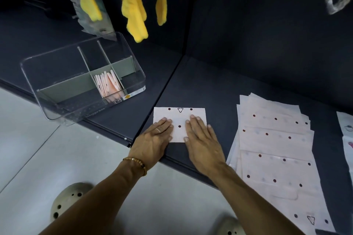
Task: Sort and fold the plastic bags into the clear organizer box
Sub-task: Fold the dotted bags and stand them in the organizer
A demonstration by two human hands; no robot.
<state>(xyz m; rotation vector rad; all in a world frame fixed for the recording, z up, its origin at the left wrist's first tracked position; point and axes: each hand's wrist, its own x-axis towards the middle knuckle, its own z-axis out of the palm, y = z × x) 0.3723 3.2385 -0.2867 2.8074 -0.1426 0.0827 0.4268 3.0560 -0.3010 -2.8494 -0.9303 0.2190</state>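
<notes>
Both forearms reach to the left hand [154,140] and right hand [202,139], fingers flat together pressing the bag [179,119], which may spring open if released early.

The folded white plastic bag [179,120] is showing dark red dots and a black triangle outline. The stack of pale white plastic bags [275,150] is showing the same dark red dots. Peach-pink folded bags [109,84] are sitting in the clear plastic organizer box [63,108] with grey-green dividers. Yellow cloth pieces [133,9] are hanging against the dark navy surface [248,63].
</notes>
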